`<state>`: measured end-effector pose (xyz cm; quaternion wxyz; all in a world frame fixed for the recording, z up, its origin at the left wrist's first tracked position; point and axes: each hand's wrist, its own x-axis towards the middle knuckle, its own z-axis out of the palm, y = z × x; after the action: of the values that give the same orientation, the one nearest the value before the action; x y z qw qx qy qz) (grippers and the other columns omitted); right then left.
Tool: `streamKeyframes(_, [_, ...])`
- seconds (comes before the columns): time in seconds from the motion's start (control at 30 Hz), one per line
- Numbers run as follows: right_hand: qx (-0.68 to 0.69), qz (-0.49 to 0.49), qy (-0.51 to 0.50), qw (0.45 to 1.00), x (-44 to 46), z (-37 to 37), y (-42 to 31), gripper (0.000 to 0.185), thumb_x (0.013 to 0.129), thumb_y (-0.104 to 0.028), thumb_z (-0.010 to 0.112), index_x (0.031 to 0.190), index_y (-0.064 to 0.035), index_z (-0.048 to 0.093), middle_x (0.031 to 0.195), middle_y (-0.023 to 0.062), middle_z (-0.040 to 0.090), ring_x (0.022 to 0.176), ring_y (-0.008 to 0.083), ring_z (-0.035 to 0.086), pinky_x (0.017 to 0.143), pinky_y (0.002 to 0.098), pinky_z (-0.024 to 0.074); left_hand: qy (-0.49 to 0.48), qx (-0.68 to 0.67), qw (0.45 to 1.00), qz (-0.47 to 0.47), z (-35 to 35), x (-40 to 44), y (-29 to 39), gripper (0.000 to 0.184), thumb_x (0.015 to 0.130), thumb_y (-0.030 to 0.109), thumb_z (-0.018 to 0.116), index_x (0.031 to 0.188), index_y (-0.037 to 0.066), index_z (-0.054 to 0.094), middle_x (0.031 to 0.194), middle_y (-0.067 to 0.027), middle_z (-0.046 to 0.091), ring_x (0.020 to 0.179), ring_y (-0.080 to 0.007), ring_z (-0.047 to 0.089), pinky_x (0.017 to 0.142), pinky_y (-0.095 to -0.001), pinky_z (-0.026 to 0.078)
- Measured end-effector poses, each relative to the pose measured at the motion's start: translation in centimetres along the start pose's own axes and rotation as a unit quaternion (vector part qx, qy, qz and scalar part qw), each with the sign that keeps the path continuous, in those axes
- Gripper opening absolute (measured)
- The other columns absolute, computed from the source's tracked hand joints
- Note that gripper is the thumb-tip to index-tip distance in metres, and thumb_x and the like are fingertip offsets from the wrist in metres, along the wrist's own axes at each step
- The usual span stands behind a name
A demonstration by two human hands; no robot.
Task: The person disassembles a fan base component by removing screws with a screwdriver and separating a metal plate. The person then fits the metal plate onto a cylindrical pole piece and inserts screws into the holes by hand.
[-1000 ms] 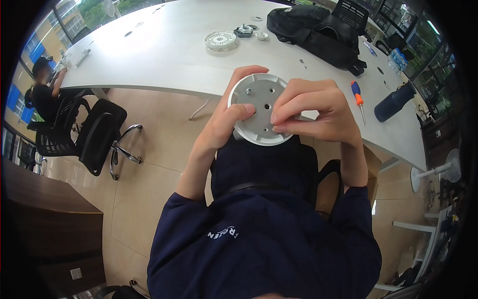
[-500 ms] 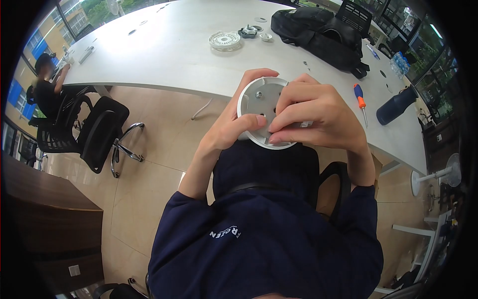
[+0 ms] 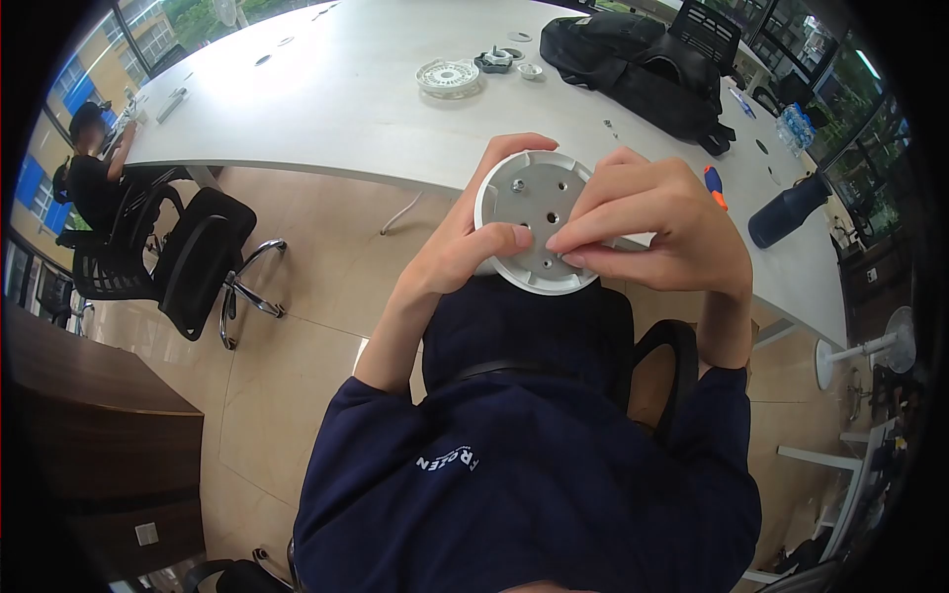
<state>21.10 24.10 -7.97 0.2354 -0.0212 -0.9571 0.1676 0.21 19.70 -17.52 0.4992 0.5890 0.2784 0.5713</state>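
Note:
My left hand point(image 3: 463, 249) holds a round white base point(image 3: 482, 206) with a grey inner plate point(image 3: 524, 210), its thumb lying on the plate and its fingers behind the rim. Several holes show in the plate, and a small metal screw point(image 3: 518, 185) sits near its upper left. Over the plate's right side, the thumb and fingertips of my right hand point(image 3: 662, 219) are pinched together close to the surface. Anything between those fingertips is too small or hidden to make out.
On the white table point(image 3: 326, 109) are a white ring-shaped part point(image 3: 449, 79), a dark part point(image 3: 493, 61), a small white cap point(image 3: 530, 72), a black backpack point(image 3: 633, 74), a partly hidden screwdriver point(image 3: 714, 186) and a dark bottle point(image 3: 786, 211). A person point(image 3: 94, 168) sits at far left.
My right hand has shifted right and its fingers have drawn together, uncovering more of the plate and its holes. It now covers the screwdriver's shaft. My left hand keeps its hold.

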Motion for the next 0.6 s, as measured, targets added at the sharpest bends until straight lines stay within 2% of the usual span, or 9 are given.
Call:
streamKeyframes(0.17, [-0.030, -0.019, -0.021, 0.999, 0.4, 0.1, -0.5, 0.021, 0.073, -0.006, 0.083, 0.094, -0.0104, 0.079, 0.082, 0.0017, 0.070, 0.072, 0.0186, 0.064, 0.077, 0.0324, 0.0457, 0.004, -0.003, 1.000, 0.001, -0.2, 0.0, -0.2, 0.098, 0.058, 0.038, 0.066, 0.146, 0.006, 0.037, 0.128, -0.0199, 0.056, 0.122, -0.0316, 0.056, 0.104, -0.0419, 0.043])
streamKeyframes(0.23, [-0.045, -0.028, -0.021, 0.998, 0.7, 0.3, -0.6, 0.021, 0.074, -0.007, 0.083, 0.094, -0.0104, 0.078, 0.082, 0.0018, 0.070, 0.074, 0.0195, 0.064, 0.077, 0.0332, 0.0464, -0.046, -0.017, 0.998, 0.028, -0.7, -0.2, -0.3, 0.084, 0.067, 0.026, 0.061, 0.145, 0.006, 0.038, 0.131, -0.0150, 0.050, 0.127, -0.0273, 0.048, 0.109, -0.0401, 0.037])
streamKeyframes(0.3, [-0.034, -0.029, -0.025, 0.999, 1.0, 0.5, -0.7, 0.006, 0.081, -0.011, 0.076, 0.087, -0.0097, 0.074, 0.078, 0.0040, 0.066, 0.076, 0.0269, 0.064, 0.076, 0.0388, 0.0482, -0.050, -0.022, 0.998, 0.028, -0.5, -0.2, -0.2, 0.084, 0.067, 0.026, 0.061, 0.146, 0.006, 0.037, 0.131, -0.0152, 0.050, 0.127, -0.0270, 0.048, 0.109, -0.0399, 0.037])
streamKeyframes(0.4, [-0.059, -0.030, -0.071, 0.995, 1.2, 0.0, -0.8, 0.016, 0.076, -0.011, 0.082, 0.091, -0.0102, 0.076, 0.082, 0.0020, 0.067, 0.077, 0.0238, 0.063, 0.076, 0.0365, 0.0489, -0.055, -0.019, 0.998, 0.028, -0.5, -0.2, -0.2, 0.084, 0.068, 0.025, 0.061, 0.146, 0.006, 0.037, 0.131, -0.0157, 0.051, 0.126, -0.0266, 0.048, 0.109, -0.0396, 0.037])
streamKeyframes(0.6, [-0.081, -0.013, -0.101, 0.992, 1.7, 0.0, -1.7, 0.012, 0.078, -0.011, 0.081, 0.089, -0.0099, 0.074, 0.085, 0.0021, 0.066, 0.078, 0.0233, 0.064, 0.071, 0.0358, 0.0500, -0.062, -0.020, 0.997, 0.030, -0.5, -0.2, 0.0, 0.082, 0.069, 0.025, 0.061, 0.146, 0.007, 0.037, 0.131, -0.0159, 0.052, 0.125, -0.0265, 0.050, 0.108, -0.0390, 0.038])
